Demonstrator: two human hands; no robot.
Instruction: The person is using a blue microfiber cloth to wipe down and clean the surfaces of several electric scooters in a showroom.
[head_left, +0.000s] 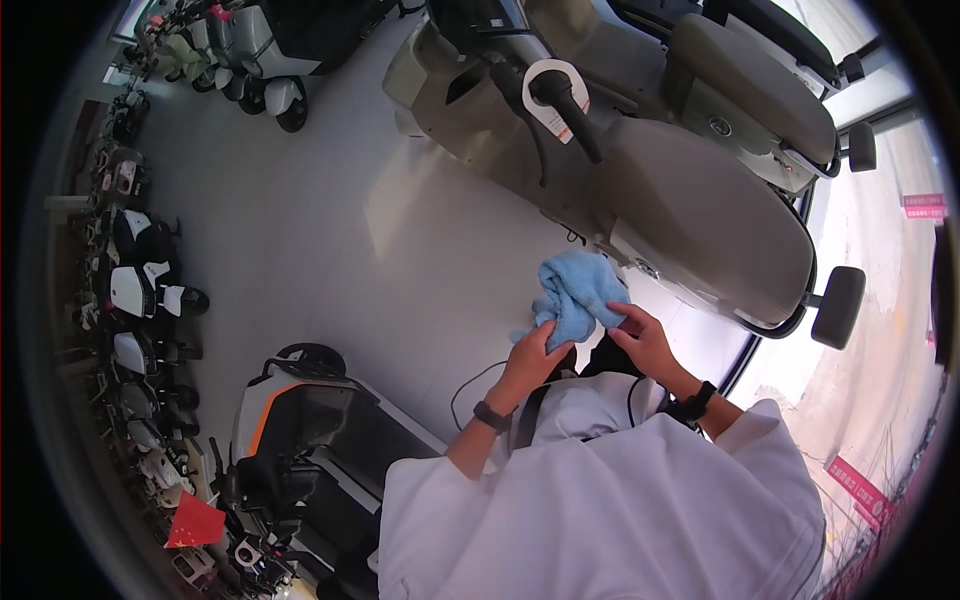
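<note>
A light blue cloth (575, 285) hangs bunched and folded between my two hands, in front of my body. My left hand (532, 358) grips its lower left part, fingers closed on the fabric. On the other side, my right hand (642, 340) pinches the cloth's right edge between thumb and fingers. Just beyond the cloth stands a scooter with a grey-brown seat (712, 215); its light side panel (665, 275) is close to the cloth, but whether they touch I cannot tell.
The near scooter's handlebar (565, 100) carries a round white tag. More scooters (750, 80) stand behind it. At lower left is a dark scooter with an orange stripe (275, 415). Rows of scooters (140, 290) line the far left. Grey floor (300, 220) lies between them.
</note>
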